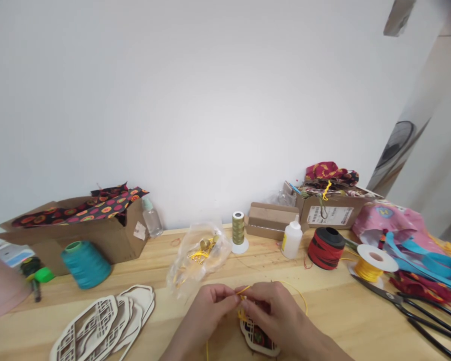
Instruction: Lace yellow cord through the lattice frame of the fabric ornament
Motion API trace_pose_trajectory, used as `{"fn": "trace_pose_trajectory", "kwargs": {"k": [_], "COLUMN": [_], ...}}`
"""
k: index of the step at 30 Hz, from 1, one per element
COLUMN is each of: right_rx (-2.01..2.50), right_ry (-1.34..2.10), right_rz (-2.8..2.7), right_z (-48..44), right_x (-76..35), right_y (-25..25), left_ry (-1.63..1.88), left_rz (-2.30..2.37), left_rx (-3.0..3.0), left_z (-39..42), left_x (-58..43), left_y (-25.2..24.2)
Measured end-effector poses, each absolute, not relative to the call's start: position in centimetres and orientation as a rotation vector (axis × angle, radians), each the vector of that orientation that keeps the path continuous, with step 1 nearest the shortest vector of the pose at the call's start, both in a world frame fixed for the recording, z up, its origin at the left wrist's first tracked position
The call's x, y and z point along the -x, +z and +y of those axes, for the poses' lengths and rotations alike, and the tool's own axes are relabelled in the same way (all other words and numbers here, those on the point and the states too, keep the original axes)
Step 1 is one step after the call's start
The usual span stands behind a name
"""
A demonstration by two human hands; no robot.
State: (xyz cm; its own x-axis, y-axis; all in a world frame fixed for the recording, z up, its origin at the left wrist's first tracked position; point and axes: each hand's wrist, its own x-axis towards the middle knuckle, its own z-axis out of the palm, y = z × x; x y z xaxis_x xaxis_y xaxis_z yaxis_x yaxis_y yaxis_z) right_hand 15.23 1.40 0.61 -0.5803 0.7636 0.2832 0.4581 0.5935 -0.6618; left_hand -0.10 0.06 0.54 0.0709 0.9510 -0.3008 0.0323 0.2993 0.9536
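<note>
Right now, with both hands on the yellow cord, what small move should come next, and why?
Probably draw the cord snug. The left hand and right hand pinch it close together above the wooden piece, and a slack loop arcs out beyond the right hand.

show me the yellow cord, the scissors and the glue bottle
yellow cord [242,314]: head view, on the tangled bunch
scissors [379,290]: head view, on the blades
glue bottle [292,240]: head view, on the white body
</note>
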Motion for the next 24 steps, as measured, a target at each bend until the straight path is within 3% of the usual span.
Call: {"fn": "trace_pose_trajectory", "kwargs": {"k": [13,24], "right_rx": [1.013,1.032], "right_ry": [0.517,0.753], "right_rz": [-2.275,-2.095], "right_z": [1.3,0.8], "right_x": [-14.8,-14.3], "right_y": [0.0,0.3], "left_ry": [1.108,1.291], "left_rz": [1.302,1.333], "left_rx": [-1.228,-1.105], "left_z": [0.1,0.0], "left_x": [-0.3,-0.8], "left_y": [1.0,1.3]}}
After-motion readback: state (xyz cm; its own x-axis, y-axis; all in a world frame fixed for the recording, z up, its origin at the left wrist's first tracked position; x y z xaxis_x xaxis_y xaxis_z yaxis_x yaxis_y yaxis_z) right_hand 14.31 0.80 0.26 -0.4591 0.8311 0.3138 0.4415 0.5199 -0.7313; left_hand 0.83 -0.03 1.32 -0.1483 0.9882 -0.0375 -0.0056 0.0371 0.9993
